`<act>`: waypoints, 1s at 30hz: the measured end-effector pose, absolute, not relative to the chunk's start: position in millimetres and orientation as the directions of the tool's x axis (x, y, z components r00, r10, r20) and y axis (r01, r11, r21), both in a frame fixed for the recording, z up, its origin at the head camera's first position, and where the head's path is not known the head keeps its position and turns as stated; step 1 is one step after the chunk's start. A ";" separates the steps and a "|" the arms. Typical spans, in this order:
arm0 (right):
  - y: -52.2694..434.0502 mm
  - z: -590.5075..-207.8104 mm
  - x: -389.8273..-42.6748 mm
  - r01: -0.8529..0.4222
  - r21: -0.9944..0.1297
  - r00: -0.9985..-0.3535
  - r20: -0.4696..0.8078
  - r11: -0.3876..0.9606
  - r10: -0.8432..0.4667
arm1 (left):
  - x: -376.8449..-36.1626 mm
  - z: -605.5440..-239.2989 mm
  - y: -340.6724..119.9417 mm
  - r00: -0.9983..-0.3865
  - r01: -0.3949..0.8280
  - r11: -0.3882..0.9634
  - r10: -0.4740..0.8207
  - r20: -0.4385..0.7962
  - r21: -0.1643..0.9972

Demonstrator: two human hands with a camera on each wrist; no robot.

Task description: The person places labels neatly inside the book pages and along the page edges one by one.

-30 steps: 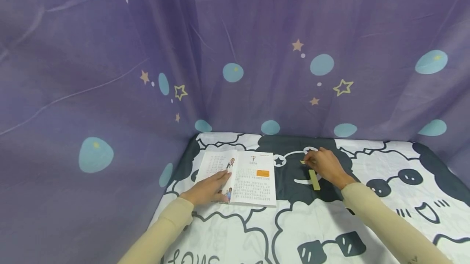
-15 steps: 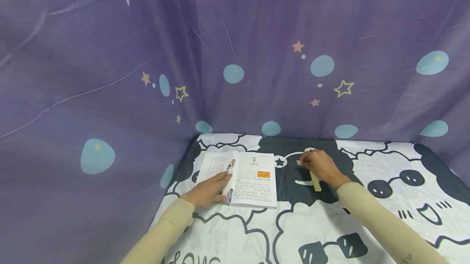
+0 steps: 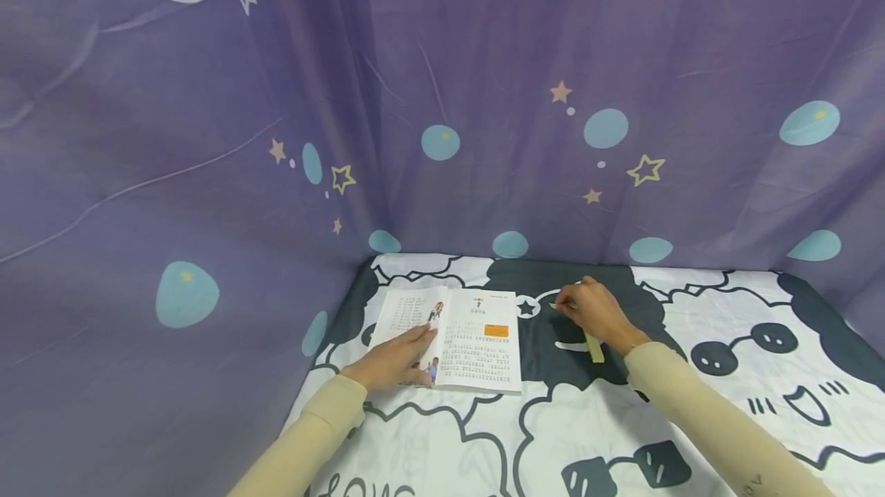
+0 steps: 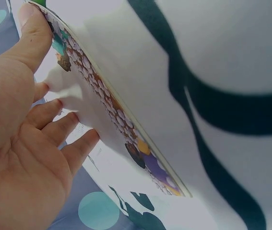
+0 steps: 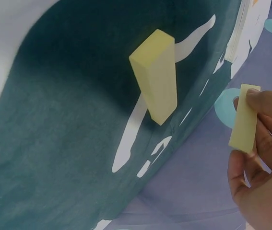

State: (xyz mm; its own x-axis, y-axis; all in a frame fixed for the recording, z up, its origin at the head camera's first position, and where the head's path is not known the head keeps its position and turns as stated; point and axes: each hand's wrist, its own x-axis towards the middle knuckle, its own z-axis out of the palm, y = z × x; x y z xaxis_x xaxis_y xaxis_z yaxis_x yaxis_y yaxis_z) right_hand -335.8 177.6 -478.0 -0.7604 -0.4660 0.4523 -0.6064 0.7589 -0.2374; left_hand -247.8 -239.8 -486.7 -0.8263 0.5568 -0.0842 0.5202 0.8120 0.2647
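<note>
Cartoon-print bench cover [image 3: 691, 305], open book [image 3: 477, 339] at 9 o'clock of centre, left hand [image 3: 389, 361] flat with fingers straight on its left page, right hand [image 3: 593, 311] at 3 o'clock of the book pinching one yellow sticky strip [image 5: 244, 118], yellow sticky-note pad [image 5: 156, 75] just beside it on the cover.

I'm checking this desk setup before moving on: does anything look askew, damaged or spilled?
Nothing stands out. The open book lies flat under the left hand, and the pad of yellow sticky strips sits intact on the patterned cloth. The right hand pinches one single strip, clean and uncreased.
</note>
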 end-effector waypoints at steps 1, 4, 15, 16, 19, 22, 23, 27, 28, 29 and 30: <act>175.8 -478.1 -336.0 -0.605 -0.246 -0.764 0.447 0.757 -0.466 | -247.8 -487.0 -240.1 -0.827 0.518 0.814 0.555 -0.087 0.261; 170.1 -478.9 -337.0 -0.595 -0.263 -0.777 0.430 0.759 -0.460 | -247.6 -487.7 -240.3 -0.827 0.518 0.813 0.555 -0.084 0.266; 152.2 -481.9 -344.4 -0.610 -0.242 -0.759 0.450 0.754 -0.470 | -245.5 -487.7 -240.1 -0.821 0.531 0.803 0.566 -0.070 0.271; 150.6 -482.1 -345.6 -0.615 -0.235 -0.754 0.455 0.753 -0.474 | -245.8 -487.5 -240.1 -0.821 0.532 0.803 0.567 -0.070 0.267; 144.7 -481.7 -348.4 -0.622 -0.219 -0.745 0.463 0.752 -0.481 | -246.3 -486.8 -240.0 -0.821 0.533 0.805 0.566 -0.068 0.262; 138.3 -481.8 -350.9 -0.627 -0.212 -0.740 0.464 0.750 -0.487 | -246.8 -486.8 -240.0 -0.823 0.529 0.810 0.562 -0.080 0.251; 136.1 -481.9 -351.8 -0.630 -0.213 -0.737 0.466 0.747 -0.489 | -246.8 -486.7 -239.9 -0.823 0.529 0.810 0.562 -0.080 0.252; 128.5 -483.7 -354.9 -0.648 -0.211 -0.719 0.485 0.732 -0.497 | -246.8 -486.7 -239.7 -0.823 0.525 0.813 0.560 -0.092 0.252; 126.7 -484.5 -355.9 -0.650 -0.203 -0.714 0.492 0.732 -0.498 | -246.7 -486.7 -239.6 -0.822 0.528 0.811 0.562 -0.087 0.251; 124.9 -485.2 -356.8 -0.651 -0.198 -0.710 0.499 0.733 -0.496 | -246.7 -486.9 -239.6 -0.821 0.531 0.810 0.564 -0.084 0.248; 123.1 -486.0 -357.8 -0.650 -0.195 -0.709 0.505 0.735 -0.493 | -246.8 -487.1 -239.6 -0.821 0.532 0.810 0.565 -0.084 0.245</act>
